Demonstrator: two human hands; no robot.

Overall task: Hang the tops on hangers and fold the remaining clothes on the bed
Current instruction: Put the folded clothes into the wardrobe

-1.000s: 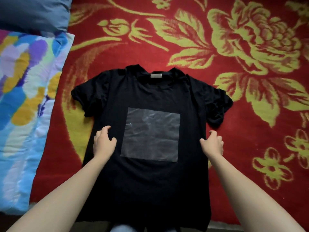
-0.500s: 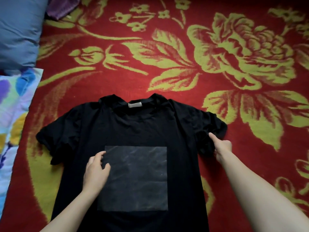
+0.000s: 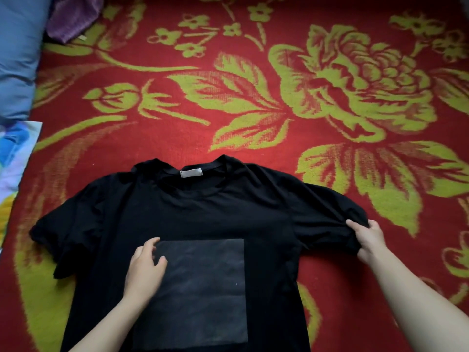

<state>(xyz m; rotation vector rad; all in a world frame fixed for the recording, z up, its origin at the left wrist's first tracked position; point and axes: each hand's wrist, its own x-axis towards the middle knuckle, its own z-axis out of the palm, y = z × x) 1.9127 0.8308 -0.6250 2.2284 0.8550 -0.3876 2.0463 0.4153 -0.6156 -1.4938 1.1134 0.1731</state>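
Black cotton spreads flat across the near half of the bed: a T-shirt (image 3: 210, 212) lying face up, collar pointing away from the person, with a small white label (image 3: 190, 173) showing inside the neckline. A grey square panel (image 3: 203, 293) covers its chest. The bed is dressed in a red blanket (image 3: 253, 97) woven with large yellow-green flowers and leaves. The left hand (image 3: 146, 271) rests palm down on the shirt, fingers loosely spread, its fingertips touching the left edge of the grey panel; it grips nothing. The right hand (image 3: 368, 237) is closed on the edge of the shirt's right sleeve, pinching the fabric and drawing it outward so creases run toward the fingers. At the far left lie a blue pillow (image 3: 17, 59), a purple cloth (image 3: 73, 16) just beside it, and a multicoloured quilt (image 3: 15, 158) along the edge
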